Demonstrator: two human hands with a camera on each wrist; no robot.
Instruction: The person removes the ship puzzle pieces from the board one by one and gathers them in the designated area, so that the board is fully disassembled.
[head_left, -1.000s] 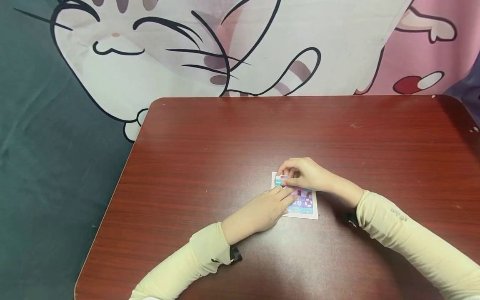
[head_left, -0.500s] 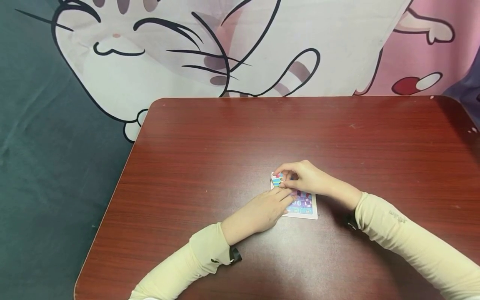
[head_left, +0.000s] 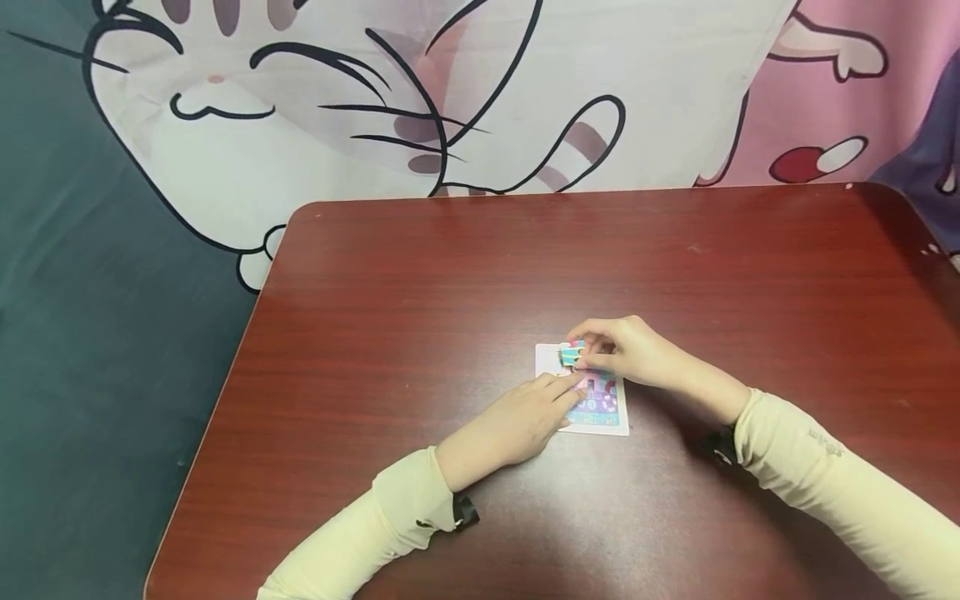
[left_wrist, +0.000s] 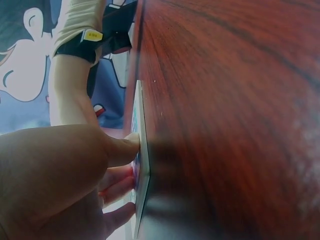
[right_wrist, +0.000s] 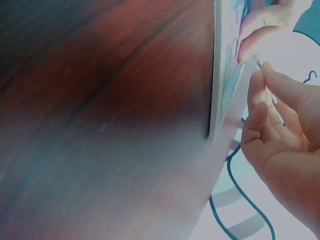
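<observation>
A small jigsaw puzzle in a white-bordered frame lies flat on the table, its picture mostly purple, pink and blue. My left hand rests on it with fairly straight fingers, covering its lower left part. In the left wrist view, the thumb and fingertips touch the puzzle's face. Between thumb and fingers, my right hand pinches a puzzle piece with blue and yellow stripes, over the frame's upper part. The right wrist view shows this piece nearly edge-on, raised off the frame.
The brown wood-grain table extends around the puzzle on all sides. Behind its far edge hangs a curtain with a cartoon cat. Dark straps sit at both wrists below pale yellow sleeves.
The right hand shifts the striped piece left toward the frame's upper left corner, then back to the right. The left hand stays on the puzzle. The head view has shifted slightly.
</observation>
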